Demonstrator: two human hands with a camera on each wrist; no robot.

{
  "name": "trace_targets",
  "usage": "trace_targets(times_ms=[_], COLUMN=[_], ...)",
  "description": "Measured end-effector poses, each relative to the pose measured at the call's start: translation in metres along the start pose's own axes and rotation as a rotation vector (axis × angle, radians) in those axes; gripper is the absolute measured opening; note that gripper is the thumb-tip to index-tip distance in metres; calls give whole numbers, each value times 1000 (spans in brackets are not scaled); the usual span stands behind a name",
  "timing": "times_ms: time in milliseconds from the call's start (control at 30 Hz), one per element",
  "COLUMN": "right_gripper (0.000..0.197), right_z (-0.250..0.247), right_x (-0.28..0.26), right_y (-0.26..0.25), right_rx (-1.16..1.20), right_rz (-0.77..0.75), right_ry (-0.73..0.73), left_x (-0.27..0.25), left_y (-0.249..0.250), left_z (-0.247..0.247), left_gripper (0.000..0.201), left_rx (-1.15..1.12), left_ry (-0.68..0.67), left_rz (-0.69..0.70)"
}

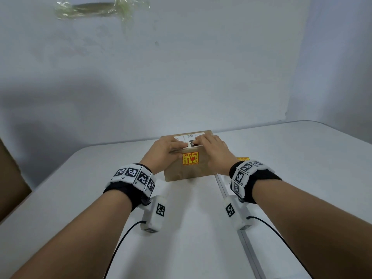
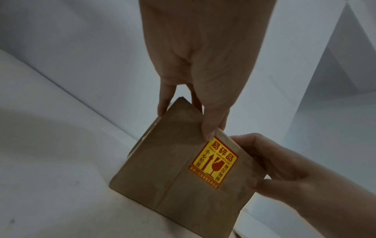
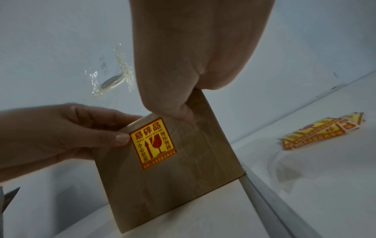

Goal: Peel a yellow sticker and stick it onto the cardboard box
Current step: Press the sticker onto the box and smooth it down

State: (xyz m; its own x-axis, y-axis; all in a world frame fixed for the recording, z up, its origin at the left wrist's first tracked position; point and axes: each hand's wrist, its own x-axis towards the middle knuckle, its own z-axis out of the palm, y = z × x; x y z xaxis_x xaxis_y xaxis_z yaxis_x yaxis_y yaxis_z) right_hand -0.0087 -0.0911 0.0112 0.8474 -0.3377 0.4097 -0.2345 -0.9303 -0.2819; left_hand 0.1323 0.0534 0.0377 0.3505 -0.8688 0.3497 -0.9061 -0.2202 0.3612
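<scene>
A brown cardboard box (image 1: 189,172) stands on the white table (image 1: 100,178) near the wall, with a white label (image 1: 190,137) on its top. A yellow sticker (image 1: 190,158) with red print lies flat on the box's near face; the wrist views show the sticker (image 2: 213,162) (image 3: 153,143) close up. My left hand (image 1: 177,149) grips the box's top left, fingers over the top and thumb (image 3: 122,138) pressed on the near face beside the sticker. My right hand (image 1: 203,146) grips the top right, thumb (image 2: 256,183) on the near face.
A loose pile of yellow stickers (image 3: 317,130) lies on the table right of the box, partly hidden by my right wrist in the head view. A metal strip (image 1: 247,248) runs along the table from the box toward me. A brown board (image 1: 10,178) stands at the left edge.
</scene>
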Motion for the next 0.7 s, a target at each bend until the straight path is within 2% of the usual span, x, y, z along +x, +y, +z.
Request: trace_targets(times_ms=[100,167,200,267,367,466,633,700], right_gripper=[43,38,39,39,40,42,46,47], right_z=[-10,-17,-19,-22,-22,-20,-21,-21], right_x=[-7,-12,-14,-13,-6,2,10,12], right_y=[11,20,24,27,23,18,11,11], right_rx=[200,279,317,378,465,580,629,635], right_rz=[19,146,240,414,523,572,589,613], right_ry=[272,389,365,192,-22,-23,11,16], left_x=[-2,-1,1,7,18,27,38,42], left_y=[2,3,3,5,4,-1,-12,-18], left_z=[-6,-9,-10,-12,-15,-13,4,11], left_gripper=[35,34,34,31,27,25,16,14], left_rx=[-118,-185,-188,-175,-206,-213,-171,-148], left_ry=[-16,-7,-6,3,68,111,426,451], left_rz=[-70,-116,-128,-140,-158,-183,-287,-318])
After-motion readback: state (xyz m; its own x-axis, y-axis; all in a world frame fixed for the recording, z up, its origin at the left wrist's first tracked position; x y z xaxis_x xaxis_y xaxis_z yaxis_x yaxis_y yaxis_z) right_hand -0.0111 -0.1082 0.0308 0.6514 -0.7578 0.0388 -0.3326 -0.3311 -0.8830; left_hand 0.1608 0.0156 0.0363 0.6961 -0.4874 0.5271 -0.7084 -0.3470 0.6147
